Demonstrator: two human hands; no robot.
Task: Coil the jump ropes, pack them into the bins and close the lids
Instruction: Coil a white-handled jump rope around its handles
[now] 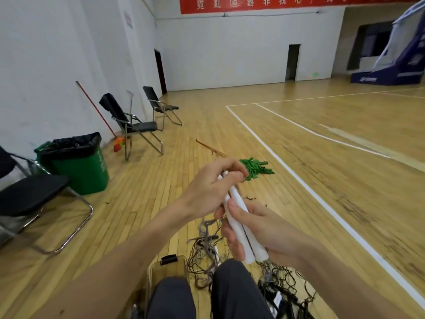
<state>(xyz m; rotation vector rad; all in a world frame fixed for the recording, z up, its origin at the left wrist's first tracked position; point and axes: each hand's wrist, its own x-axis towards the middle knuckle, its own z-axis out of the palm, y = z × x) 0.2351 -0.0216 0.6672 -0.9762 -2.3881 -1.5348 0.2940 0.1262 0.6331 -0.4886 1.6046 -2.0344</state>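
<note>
The green bin [78, 171] at far left is lined with a black bag. Its contents are out of sight, and it looks like a trash bin rather than one for packing.

A clear bin [170, 270] with a black latch sits on the floor by the person's left knee. The knee hides most of it, so I cannot tell what is inside or whether a lid is on.

The left hand [207, 189] curls its fingers round the top ends of two white handles [238, 200], which lie side by side. The right hand [264, 229] wraps their lower half, with the thumb pressed on top.

The handles look stiff and light, the sure place to hold. The cord [207, 242] trailing from them is thin and limp. It joins a tangle on the floor, with more rope [285, 284] to the right, and will likely snag when drawn out for coiling.
</note>
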